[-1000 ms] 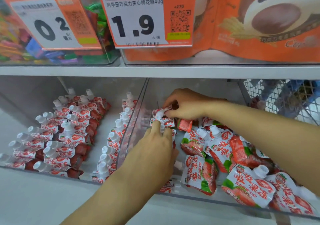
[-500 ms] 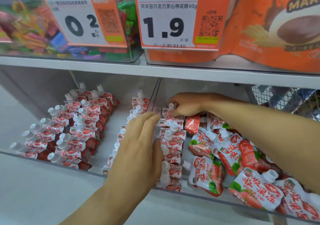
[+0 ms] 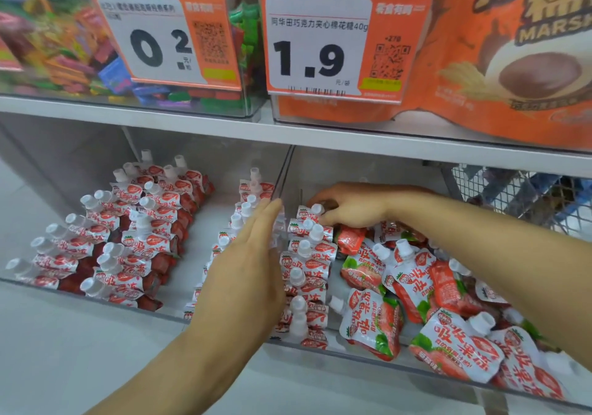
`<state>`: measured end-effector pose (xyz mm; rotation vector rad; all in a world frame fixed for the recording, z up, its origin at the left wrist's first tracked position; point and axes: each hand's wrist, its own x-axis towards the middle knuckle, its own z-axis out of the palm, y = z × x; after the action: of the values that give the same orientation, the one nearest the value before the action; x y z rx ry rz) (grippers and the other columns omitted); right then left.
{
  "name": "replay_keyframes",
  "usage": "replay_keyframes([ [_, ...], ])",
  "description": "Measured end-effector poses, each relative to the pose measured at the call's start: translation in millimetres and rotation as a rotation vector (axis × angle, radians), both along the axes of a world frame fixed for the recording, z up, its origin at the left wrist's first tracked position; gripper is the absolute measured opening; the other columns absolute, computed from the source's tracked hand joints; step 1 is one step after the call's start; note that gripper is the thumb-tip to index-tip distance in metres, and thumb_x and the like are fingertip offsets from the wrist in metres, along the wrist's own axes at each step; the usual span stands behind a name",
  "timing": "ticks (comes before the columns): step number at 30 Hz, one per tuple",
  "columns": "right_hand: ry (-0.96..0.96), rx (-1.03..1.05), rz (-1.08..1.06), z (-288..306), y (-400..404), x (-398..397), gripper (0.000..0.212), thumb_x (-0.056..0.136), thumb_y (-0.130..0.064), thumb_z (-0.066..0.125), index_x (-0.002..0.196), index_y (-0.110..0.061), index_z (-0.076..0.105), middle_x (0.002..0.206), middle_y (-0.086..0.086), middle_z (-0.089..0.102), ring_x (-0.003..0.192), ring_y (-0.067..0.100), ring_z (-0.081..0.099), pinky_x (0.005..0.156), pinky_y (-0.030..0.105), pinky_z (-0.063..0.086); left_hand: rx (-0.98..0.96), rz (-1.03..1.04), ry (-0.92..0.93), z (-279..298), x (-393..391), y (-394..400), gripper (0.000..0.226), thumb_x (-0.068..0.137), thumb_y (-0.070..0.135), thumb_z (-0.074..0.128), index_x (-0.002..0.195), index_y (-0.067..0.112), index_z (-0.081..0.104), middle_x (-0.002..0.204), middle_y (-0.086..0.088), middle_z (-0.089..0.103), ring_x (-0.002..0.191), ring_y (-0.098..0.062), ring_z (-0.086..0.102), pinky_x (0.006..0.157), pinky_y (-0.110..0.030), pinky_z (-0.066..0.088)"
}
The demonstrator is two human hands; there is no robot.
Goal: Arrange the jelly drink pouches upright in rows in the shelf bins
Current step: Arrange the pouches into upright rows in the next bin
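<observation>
1. Two bins [image 3: 290, 171] sit side by side under the shelf [image 3: 224, 126], split by a clear divider. The left bin holds upright rows of pouches [image 3: 128, 238]. The right bin holds one upright row [image 3: 306, 270] hard against the divider, and a loose heap [image 3: 416, 286] to its right.

2. Your left hand [image 3: 246, 273] lies flat, fingers straight and together, at the left flank of that row by the divider. It grasps nothing. Whether it touches the row or the divider wall cannot be told.

3. Your right hand [image 3: 349, 206] is at the far end of the row, fingers curled down onto the rearmost pouch [image 3: 309, 213], near its white cap. It appears to pinch that pouch, though the fingertips are partly hidden.

4. The row's long axis runs near to far, along the divider. Caps point up and slightly toward you.

5. The relation that governs your next move: the heap lies to the right of the row and near to your right forearm, well apart from your left hand. Most heaped pouches lie flat, with caps pointing far or leftward.

6. Judgement: your right hand is the nearer one for picking from the heap, and a second row would start just right of the first. Each flat pouch would need tipping upright first.
</observation>
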<state>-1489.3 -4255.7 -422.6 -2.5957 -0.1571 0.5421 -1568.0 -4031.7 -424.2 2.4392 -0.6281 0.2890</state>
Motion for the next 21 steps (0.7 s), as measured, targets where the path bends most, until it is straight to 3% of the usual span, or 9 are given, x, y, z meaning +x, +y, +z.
replay_keyframes([
  [2,-0.218,-0.157,0.035,13,-7,-8,0.026,0.092,-0.025,0.060,0.117,-0.021,0.065,0.112,-0.003,0.067,0.100,0.019,0.063,0.089,0.036,0.053,-0.012,0.000,0.008,0,1,3,0.060,0.090,0.008,0.054,0.143,0.030,0.038,0.135,0.003,0.059,0.109,-0.025,0.062,0.081,-0.029,0.045],
  [5,-0.426,-0.263,-0.093,26,-19,-30,0.017,0.089,-0.028,0.061,0.104,-0.020,0.062,0.099,-0.001,0.064,0.094,0.022,0.061,0.077,0.033,0.050,-0.014,-0.012,0.000,-2,7,8,0.058,0.089,0.008,0.057,0.142,0.027,0.042,0.131,0.002,0.061,0.104,-0.026,0.064,0.080,-0.027,0.044],
  [8,-0.284,-0.386,-0.118,16,-18,-49,0.047,0.080,-0.059,0.065,0.108,-0.023,0.050,0.095,-0.003,0.055,0.088,0.021,0.057,0.072,0.030,0.045,0.015,-0.047,-0.010,-3,11,10,0.056,0.088,0.006,0.057,0.140,0.023,0.046,0.142,0.003,0.052,0.124,-0.020,0.055,0.099,-0.019,0.034],
  [11,-0.261,-0.352,-0.102,-4,-11,-55,0.064,0.069,-0.070,0.069,0.115,-0.028,0.054,0.104,-0.003,0.062,0.093,0.020,0.061,0.078,0.029,0.048,0.067,-0.068,0.012,0,11,10,0.054,0.091,0.009,0.055,0.143,0.022,0.043,0.152,0.005,0.038,0.134,-0.017,0.045,0.103,-0.017,0.025],
  [16,-0.247,-0.295,-0.209,8,-15,-54,0.063,0.058,-0.060,0.080,0.108,-0.025,0.065,0.099,-0.005,0.069,0.084,0.016,0.064,0.076,0.032,0.057,0.148,-0.099,-0.035,5,-2,7,0.055,0.087,0.024,0.063,0.139,0.017,0.045,0.149,-0.002,0.037,0.129,-0.022,0.046,0.102,-0.028,0.038],
  [19,-0.246,-0.191,-0.280,28,-25,-58,0.066,0.055,-0.053,0.086,0.111,-0.028,0.063,0.101,-0.009,0.064,0.086,0.014,0.062,0.075,0.027,0.053,0.110,-0.136,-0.159,25,1,-6,0.038,0.088,0.024,0.061,0.124,0.017,0.054,0.130,0.000,0.051,0.111,-0.018,0.054,0.092,-0.027,0.045],
  [21,-0.198,-0.031,-0.354,36,-37,-61,0.057,0.061,-0.036,0.087,0.112,-0.023,0.065,0.104,-0.003,0.068,0.087,0.017,0.065,0.071,0.028,0.053,0.176,-0.229,-0.155,38,15,-23,0.027,0.092,0.025,0.055,0.118,0.017,0.056,0.113,0.002,0.059,0.099,-0.017,0.058,0.084,-0.029,0.047],
])
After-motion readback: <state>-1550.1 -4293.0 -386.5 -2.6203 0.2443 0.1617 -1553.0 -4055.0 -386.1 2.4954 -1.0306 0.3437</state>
